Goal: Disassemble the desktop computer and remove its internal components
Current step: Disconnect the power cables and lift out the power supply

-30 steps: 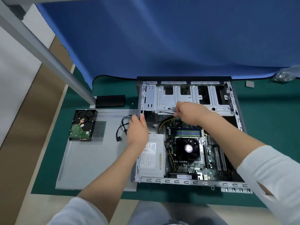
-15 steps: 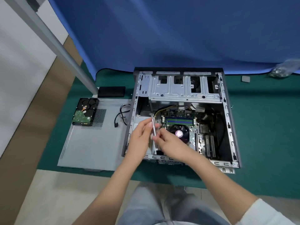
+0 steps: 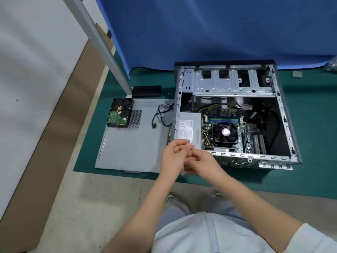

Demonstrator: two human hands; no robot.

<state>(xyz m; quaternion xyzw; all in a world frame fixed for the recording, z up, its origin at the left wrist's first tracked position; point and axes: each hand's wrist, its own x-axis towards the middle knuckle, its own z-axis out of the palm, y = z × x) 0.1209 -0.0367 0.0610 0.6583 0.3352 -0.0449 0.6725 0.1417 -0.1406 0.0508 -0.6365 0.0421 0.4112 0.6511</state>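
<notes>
With the hard drive already parked on the side panel, we pinch a thin metal strip between our left hand and right hand, clear of the open computer case, likely to set aside.

We count one open grey metal computer case, one grey power supply box, one black round cooler fan, one bare hard drive, one flat grey side panel, two hands.
</notes>
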